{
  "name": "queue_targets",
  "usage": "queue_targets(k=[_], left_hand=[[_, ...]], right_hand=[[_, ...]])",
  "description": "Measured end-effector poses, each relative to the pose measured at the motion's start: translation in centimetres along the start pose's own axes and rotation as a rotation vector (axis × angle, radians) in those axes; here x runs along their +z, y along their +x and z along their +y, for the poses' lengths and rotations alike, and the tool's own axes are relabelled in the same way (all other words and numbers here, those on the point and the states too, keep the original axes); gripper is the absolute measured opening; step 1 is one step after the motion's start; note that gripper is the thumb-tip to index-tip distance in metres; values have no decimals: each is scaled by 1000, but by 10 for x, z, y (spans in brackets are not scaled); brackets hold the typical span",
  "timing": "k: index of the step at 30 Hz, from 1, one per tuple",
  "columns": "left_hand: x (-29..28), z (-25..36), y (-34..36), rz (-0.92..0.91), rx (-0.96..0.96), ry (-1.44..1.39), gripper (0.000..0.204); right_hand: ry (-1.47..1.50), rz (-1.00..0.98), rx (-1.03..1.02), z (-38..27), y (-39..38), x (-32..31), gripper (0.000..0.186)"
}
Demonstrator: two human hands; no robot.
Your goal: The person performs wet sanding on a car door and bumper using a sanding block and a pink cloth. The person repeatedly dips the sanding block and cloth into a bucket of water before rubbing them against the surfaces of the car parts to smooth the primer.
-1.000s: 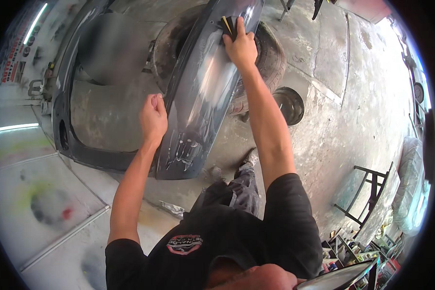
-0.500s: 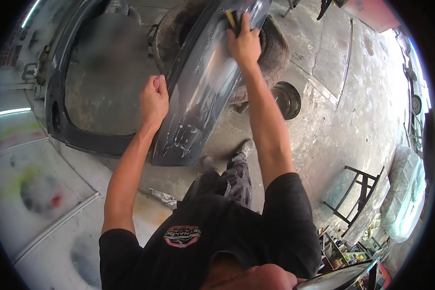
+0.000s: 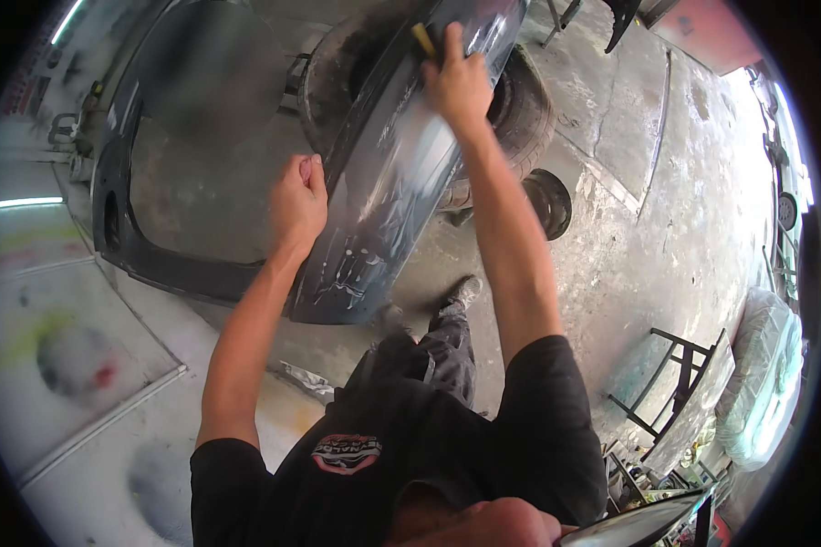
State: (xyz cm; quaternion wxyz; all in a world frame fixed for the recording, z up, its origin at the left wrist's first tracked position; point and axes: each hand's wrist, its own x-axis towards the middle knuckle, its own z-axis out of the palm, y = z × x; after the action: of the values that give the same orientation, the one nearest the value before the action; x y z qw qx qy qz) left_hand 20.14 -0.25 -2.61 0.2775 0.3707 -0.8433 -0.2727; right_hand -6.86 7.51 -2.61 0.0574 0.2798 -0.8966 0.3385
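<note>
A dark grey car body panel [image 3: 365, 219] slants across the upper middle, glossy with wet streaks and runs. A frame [image 3: 192, 276] around a large window-like opening extends to its left. My right hand [image 3: 461, 91] reaches to the panel's far part and grips a dark sanding block [image 3: 423, 39] with a yellow edge, pressed against the surface. Its fingers hide most of the block. At the panel's left edge my left hand [image 3: 298, 205] is closed in a fist, thumb uppermost. I cannot make out whether anything is inside it.
Worn tyres [image 3: 531, 118] lie beneath the panel, and a loose wheel rim [image 3: 549, 202] sits right of them. Farther right are a black metal stand [image 3: 675, 383] and a plastic-wrapped bundle [image 3: 762, 383]. Paint-stained pale sheeting [image 3: 109, 401] covers the lower left.
The view has shifted a little, so the panel appears lower and farther right. My right hand has slid the block slightly left across the panel. My left hand stays closed by the edge.
</note>
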Motion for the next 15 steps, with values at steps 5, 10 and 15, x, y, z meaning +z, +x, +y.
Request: queue_targets(k=[5,10,15], left_hand=[[-14,-11,-4,10,-52,7,25],[-14,5,-1,-36,-126,-25,24],[2,-10,-2,14,-49,-11,27]], right_hand=[[37,-148,-307,-66,-196,-8,85],[16,-77,-131,-29,-23,-5,76],[-10,28,-108,-29,-19,9,72]])
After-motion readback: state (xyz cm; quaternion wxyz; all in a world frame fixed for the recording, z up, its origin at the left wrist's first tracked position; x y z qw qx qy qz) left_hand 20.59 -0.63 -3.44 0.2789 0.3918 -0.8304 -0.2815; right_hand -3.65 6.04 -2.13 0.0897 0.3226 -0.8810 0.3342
